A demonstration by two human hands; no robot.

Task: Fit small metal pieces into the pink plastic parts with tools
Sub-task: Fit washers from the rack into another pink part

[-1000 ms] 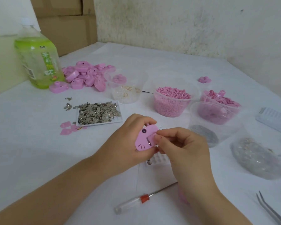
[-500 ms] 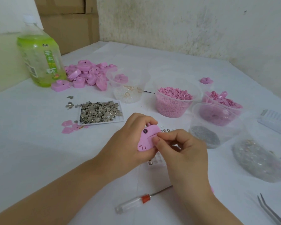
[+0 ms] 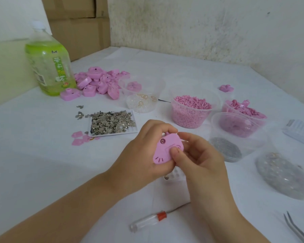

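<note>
The left hand point(image 3: 144, 155) clasps a pink plastic part point(image 3: 165, 146) over the middle of the table point(image 3: 33, 155) while the right hand point(image 3: 200, 160) pinches its right edge, thumb on its face; the tray of metal pieces point(image 3: 112, 122) lies beyond-left, a screwdriver point(image 3: 147, 222) by the near edge.

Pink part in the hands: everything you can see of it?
The pink part is a flat, rounded plate of matte pink plastic with a cartoon face: a dark round eye mark near the top, whisker slits lower left, a rectangular recess at right, a nub on the top edge. Held tilted above the table, face to camera. The left hand grips it from behind, fingers curled over the top; the right hand pinches its right edge, thumb on the face.
</note>
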